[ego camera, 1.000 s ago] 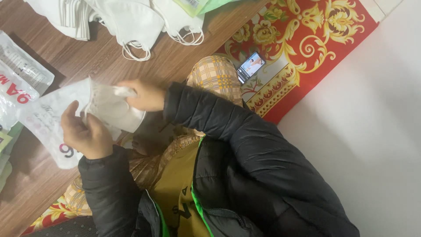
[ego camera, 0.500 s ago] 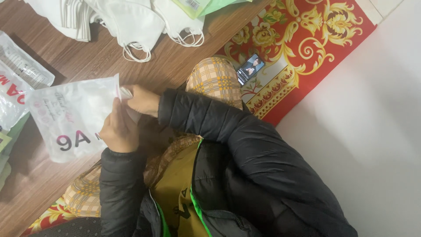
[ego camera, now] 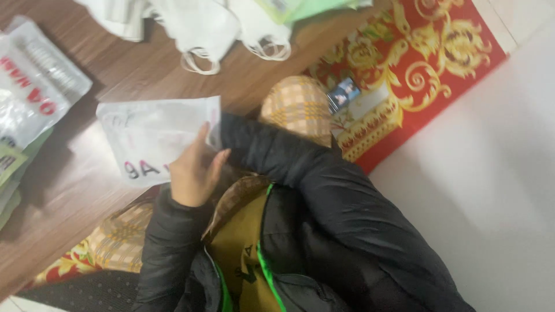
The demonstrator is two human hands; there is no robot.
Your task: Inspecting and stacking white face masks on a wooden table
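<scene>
Left hand grips white packet edge.

A glossy, crinkled plastic pouch is seen against smooth, faintly shiny wood-look flooring. Soft, matt white cloth masks are heaped beyond. A woven red-and-gold rug is shown flat and matt, while a black padded jacket sleeve is rendered slightly sheened.
</scene>
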